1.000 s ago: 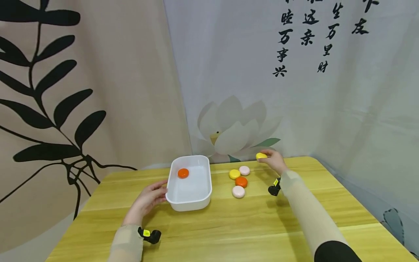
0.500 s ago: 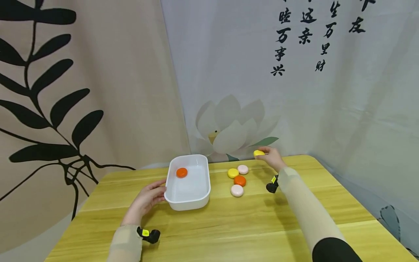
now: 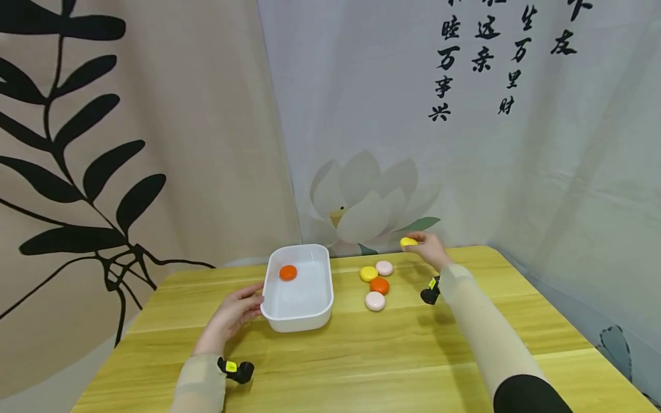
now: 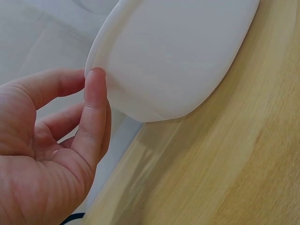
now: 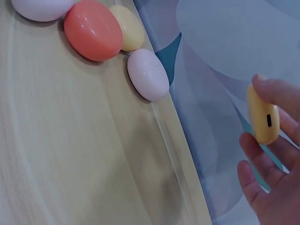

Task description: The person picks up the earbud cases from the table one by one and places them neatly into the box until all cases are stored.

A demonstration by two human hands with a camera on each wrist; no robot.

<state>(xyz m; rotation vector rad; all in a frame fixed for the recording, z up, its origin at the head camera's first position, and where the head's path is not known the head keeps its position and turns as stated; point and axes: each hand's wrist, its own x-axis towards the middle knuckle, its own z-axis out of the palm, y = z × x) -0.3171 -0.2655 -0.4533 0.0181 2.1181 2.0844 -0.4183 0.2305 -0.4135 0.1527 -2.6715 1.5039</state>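
Note:
My left hand holds the left side of the white container, with thumb and finger at its rim in the left wrist view. One orange disc lies inside the container. Past the table's far right part, my right hand pinches a yellow disc in the air; a small dark slot shows on its edge. Left of that hand a loose cluster lies on the table: a yellow disc, an orange disc, and two pale pink ones, the farther pink disc and the nearer pink disc.
The wooden table reaches back to a printed cloth with a lotus, leaves and characters. Each wrist wears a small black camera, such as the left wrist camera.
My right hand has moved very slightly left with the yellow disc between its fingers. My left hand, the container and the other discs stay in place; the head view shifts a little.

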